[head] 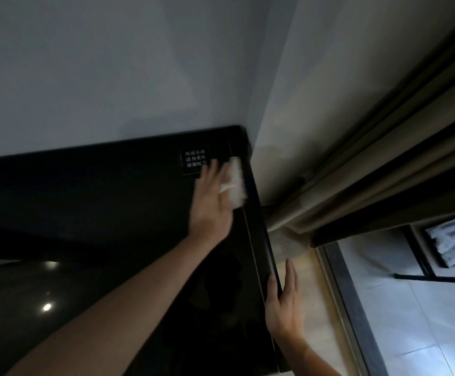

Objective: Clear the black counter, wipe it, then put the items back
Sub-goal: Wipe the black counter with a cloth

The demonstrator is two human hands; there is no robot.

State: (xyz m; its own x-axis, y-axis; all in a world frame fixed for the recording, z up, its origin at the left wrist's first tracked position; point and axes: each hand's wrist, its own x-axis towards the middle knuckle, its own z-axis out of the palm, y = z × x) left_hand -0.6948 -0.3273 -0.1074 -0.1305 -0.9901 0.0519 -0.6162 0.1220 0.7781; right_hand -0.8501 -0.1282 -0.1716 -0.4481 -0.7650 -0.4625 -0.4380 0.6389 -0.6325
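The glossy black counter point(107, 213) fills the lower left and ends at a white wall corner. My left hand point(212, 204) reaches to its far right corner and presses a white cloth point(235, 183) flat onto the surface, fingers stretched out; the cloth is blurred. My right hand point(283, 305) is at the counter's right edge, fingers straight and pointing away from me, thumb against the edge. It holds nothing. No loose items stand on the visible part of the counter.
A small black sign with white characters point(195, 160) lies on the counter just left of the cloth. Beige curtains point(383, 164) hang to the right. Beyond them are a pale tiled floor point(410, 321) and a black-framed rack with white folded items point(451, 241).
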